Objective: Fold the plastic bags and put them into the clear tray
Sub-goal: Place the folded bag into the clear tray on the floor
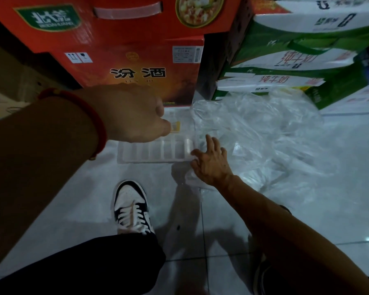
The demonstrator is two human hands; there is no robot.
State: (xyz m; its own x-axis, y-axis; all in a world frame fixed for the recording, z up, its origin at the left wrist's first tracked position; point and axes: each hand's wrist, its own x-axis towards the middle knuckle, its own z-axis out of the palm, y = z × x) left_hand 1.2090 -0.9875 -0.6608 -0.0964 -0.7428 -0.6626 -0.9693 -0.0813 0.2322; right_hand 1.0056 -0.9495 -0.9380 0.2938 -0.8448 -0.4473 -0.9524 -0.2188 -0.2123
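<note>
Left arm: nearest the lens, one bare forearm crossing from the left edge, with one red cord [98, 128] round the wrist.
Left hand [134, 116]: a fist held above the tray's far left part; fingers curled under, and I cannot tell whether they hold anything.
Right hand [210, 160]: one, palm down, fingers spread wide and straight, resting on a bag beside the tray's right end.
Tray [156, 151]: one, clear rigid plastic, rectangular, moulded into a row of narrow ribbed slots; it lies on the floor just before the red box, partly under the left hand. One small yellow label [175, 126] shows at its far side.
Bags [258, 133]: thin, clear, crinkled film, heaped loose on the floor right of the tray and touching its right end; the count is unclear. None is visible in the tray.
Red box [124, 56]: one, corrugated card, with black characters and a white handle strap on top.
Green cartons [285, 67]: at least two stacked, glossy white and green, behind the bags.
Floor [73, 188]: pale glossy square tiles with thin grout lines.
Shoe [130, 207]: one in full view, black and white, white laces.
Trouser leg [94, 262]: dark cloth at the bottom edge.
</note>
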